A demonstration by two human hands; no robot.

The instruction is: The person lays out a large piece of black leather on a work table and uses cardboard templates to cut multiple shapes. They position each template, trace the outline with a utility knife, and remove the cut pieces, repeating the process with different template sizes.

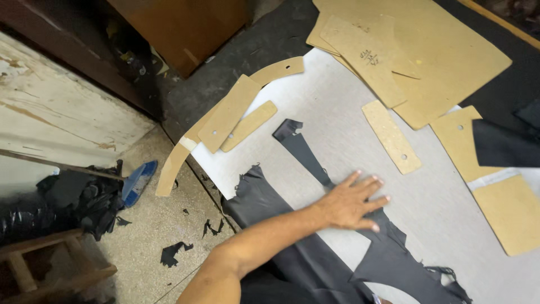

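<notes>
- Black fabric point(315, 253): lies flat on the grey table point(337, 112), pinned under the palm.
- Left hand point(351, 202): fingers spread flat, pressing, nothing grasped.
- Narrow black strip point(301, 147): runs away from the fingertips.
- Punched cardboard template point(391, 136): beyond the fingertips, apart.

Left hand point(351, 202) flat, palm down, fingers spread, bare forearm reaching in from the lower left

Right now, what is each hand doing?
Left hand: open, fingers spread, pressed flat on the black fabric on the grey table.
Right hand: not in view.
</notes>
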